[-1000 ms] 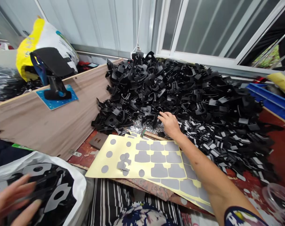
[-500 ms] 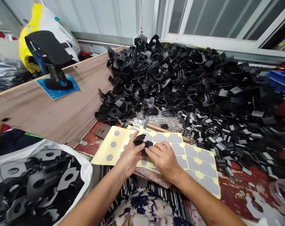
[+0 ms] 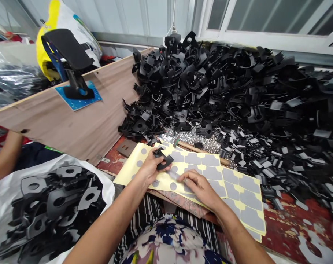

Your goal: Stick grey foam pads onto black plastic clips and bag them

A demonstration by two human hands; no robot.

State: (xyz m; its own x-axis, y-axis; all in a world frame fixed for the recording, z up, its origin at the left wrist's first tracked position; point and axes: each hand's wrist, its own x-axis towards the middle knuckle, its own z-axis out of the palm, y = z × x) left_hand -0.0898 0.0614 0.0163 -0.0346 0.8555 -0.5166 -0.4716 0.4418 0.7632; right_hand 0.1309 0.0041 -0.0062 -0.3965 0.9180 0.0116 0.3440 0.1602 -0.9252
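Observation:
My left hand (image 3: 150, 167) is closed on a black plastic clip part (image 3: 164, 161) with a cut-out, held above the sticker sheets. To its right, my right hand (image 3: 198, 185) pinches a thin greyish piece, probably a sticker (image 3: 173, 174), blurred by motion. This piece is apart from the clip part. Beneath both hands lie yellow backing sheets (image 3: 163, 180) bearing grey stickers, some round and some larger with shaped edges.
Black plastic parts (image 3: 188, 77) form a large heap at the back, with metal pins (image 3: 206, 138) before it. A hammer (image 3: 193, 147) lies behind the sheets. At left are a sack (image 3: 110, 190) of parts, a wooden board (image 3: 100, 121) and another person's arm (image 3: 7, 156).
My right hand has moved away from the clip part, carrying the thin greyish piece. My left hand has turned the clip part so its cut-out shows. The view has shifted slightly left.

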